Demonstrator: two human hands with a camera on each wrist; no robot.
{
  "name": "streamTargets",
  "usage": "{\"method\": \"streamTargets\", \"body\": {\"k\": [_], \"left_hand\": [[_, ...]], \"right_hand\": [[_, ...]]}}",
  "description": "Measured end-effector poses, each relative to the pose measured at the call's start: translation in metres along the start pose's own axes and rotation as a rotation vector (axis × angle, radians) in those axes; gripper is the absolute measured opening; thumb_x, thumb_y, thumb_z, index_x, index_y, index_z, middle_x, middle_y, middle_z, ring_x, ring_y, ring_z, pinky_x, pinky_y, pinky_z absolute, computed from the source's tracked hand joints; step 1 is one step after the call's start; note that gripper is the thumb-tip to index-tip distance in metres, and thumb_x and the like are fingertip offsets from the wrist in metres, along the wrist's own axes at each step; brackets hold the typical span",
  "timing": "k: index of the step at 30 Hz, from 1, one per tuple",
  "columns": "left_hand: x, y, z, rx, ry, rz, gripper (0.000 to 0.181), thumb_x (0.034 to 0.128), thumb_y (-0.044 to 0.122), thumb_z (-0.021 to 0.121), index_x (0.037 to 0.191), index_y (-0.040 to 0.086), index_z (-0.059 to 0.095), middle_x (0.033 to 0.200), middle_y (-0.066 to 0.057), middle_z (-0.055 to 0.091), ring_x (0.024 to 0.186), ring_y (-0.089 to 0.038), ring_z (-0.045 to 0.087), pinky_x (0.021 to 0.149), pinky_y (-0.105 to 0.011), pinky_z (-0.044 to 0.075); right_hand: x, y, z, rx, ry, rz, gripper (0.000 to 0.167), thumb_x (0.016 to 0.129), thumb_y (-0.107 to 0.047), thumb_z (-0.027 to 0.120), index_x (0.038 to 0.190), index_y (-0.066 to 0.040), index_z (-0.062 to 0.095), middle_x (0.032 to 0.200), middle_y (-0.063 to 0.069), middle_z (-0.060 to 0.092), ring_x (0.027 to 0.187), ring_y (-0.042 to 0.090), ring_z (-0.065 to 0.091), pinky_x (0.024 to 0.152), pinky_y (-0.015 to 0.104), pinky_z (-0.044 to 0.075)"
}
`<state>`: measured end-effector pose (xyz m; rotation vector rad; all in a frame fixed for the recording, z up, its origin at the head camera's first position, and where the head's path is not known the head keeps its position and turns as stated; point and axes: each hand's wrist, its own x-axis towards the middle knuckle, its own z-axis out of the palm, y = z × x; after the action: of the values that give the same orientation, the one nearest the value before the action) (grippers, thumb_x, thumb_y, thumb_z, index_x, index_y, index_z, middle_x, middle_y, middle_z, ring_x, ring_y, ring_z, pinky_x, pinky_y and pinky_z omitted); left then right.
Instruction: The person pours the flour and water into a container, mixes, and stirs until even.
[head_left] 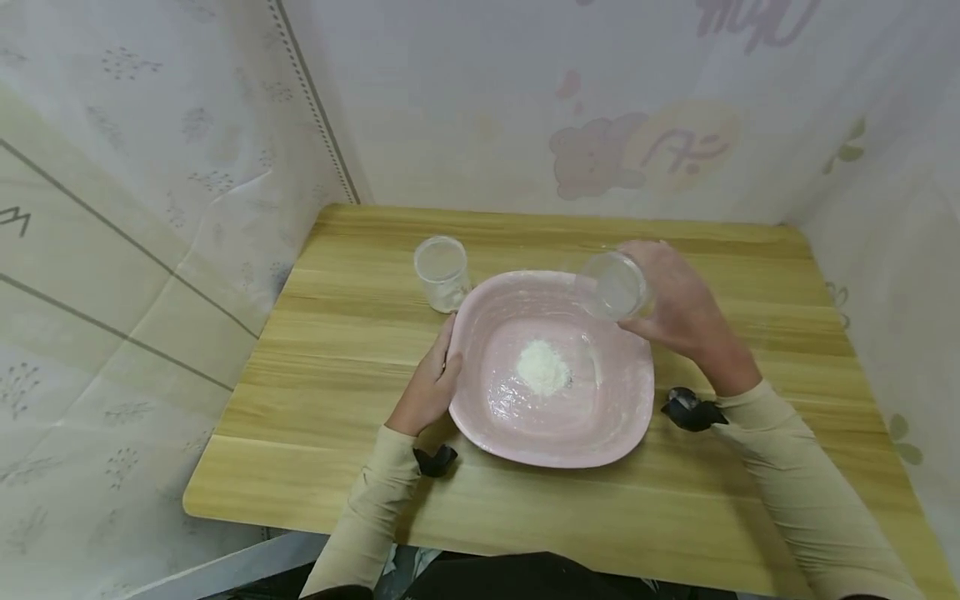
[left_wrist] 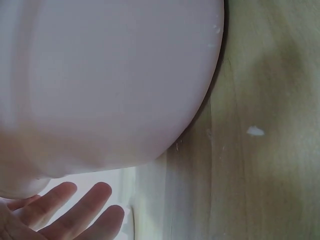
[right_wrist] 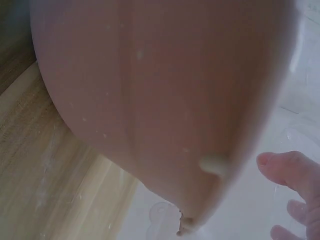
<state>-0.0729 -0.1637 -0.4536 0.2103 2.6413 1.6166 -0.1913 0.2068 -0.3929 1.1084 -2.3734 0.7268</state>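
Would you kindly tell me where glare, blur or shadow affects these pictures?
Head view: glare inside the pink basin, right hand and clear cup slightly blurred; left wrist view: soft shadow on the table; right wrist view: basin wall shaded, rim soft.

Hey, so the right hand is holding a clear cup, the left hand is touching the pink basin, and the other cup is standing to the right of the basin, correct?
Not quite: the other cup stands to the left of the pink basin, as the head view shows. The right hand does hold a clear cup, and the left hand touches the pink basin.
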Motion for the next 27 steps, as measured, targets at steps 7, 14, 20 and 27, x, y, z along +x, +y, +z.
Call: {"method": "streamTargets", "body": {"k": [7,14,20,27], "left_hand": [[-0.0005,-0.0008,-0.0006,0.003,-0.01,0.004,0.064,0.1107,0.017,0.037,0.169,0.013,0.012,0.175,-0.013,0.017,0.161,-0.028,0.02,0.131,-0.05,0.019],[-0.0006,-0.0012,-0.0013,-0.001,-0.024,0.013,0.064,0.1106,0.017,0.036,0.169,0.012,0.01,0.175,-0.016,0.016,0.161,-0.03,0.02,0.13,-0.052,0.02],[-0.0006,-0.0021,-0.0013,-0.013,-0.026,0.014,0.064,0.1104,0.017,0.036,0.169,0.013,0.01,0.175,-0.013,0.016,0.161,-0.028,0.021,0.13,-0.051,0.022],[0.0001,-0.0026,-0.002,-0.019,-0.029,0.011,0.065,0.1104,0.017,0.036,0.169,0.013,0.01,0.175,-0.015,0.016,0.161,-0.028,0.021,0.13,-0.051,0.022]], "right_hand": [[0.003,-0.0037,0.0019,-0.118,-0.002,-0.055,0.106,0.05,-0.006,0.1,0.144,0.004,0.05,0.143,0.025,0.057,0.135,0.044,0.05,0.127,0.055,0.029],[0.0037,-0.0049,0.0008,-0.228,-0.008,-0.124,0.112,0.049,-0.012,0.102,0.147,0.003,0.05,0.145,0.023,0.056,0.137,0.045,0.049,0.126,0.055,0.029],[0.0045,-0.0043,0.0013,-0.259,0.002,-0.182,0.112,0.049,-0.016,0.104,0.146,0.001,0.052,0.144,0.022,0.058,0.137,0.043,0.049,0.128,0.052,0.028],[0.0069,-0.0079,0.0039,-0.26,0.038,-0.257,0.101,0.054,-0.02,0.102,0.142,0.001,0.056,0.141,0.021,0.061,0.132,0.043,0.053,0.12,0.056,0.039]]}}
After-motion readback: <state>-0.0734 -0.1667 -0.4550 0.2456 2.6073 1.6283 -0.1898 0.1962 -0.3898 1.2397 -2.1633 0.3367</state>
